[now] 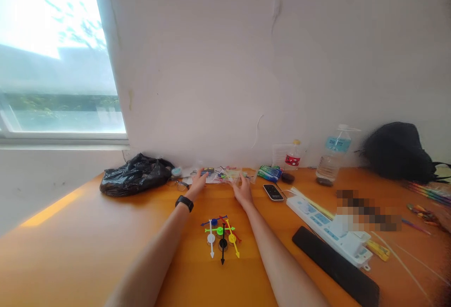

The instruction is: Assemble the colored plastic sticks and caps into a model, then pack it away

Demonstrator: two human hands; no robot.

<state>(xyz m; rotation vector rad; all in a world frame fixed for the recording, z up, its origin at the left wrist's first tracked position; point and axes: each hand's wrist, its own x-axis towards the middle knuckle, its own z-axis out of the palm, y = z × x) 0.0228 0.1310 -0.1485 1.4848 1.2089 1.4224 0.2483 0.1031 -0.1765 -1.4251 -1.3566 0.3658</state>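
Observation:
My left hand (198, 185) reaches far across the table beside a small dark blue and yellow item (208, 171), its fingers stretched out. A black watch (184, 202) is on that wrist. My right hand (243, 192) has its fingers apart at the near edge of a clear plastic bag (230, 175) with small colourful parts in it. I cannot tell how firmly either hand touches these things. Nearer to me, between my forearms, several arrow spinners stand grouped: a white one (211, 239), a black one (223, 244), a yellow one (232, 239), a green one (220, 230), a blue one (214, 222) and red arrows behind.
A black plastic bag (137, 175) and glasses (182, 185) lie left. Rightward are a green-blue packet (270, 173), a phone (273, 192), two bottles, a white power strip (324, 224), a dark slab (334, 264) and a black backpack (396, 152). The wall stands behind.

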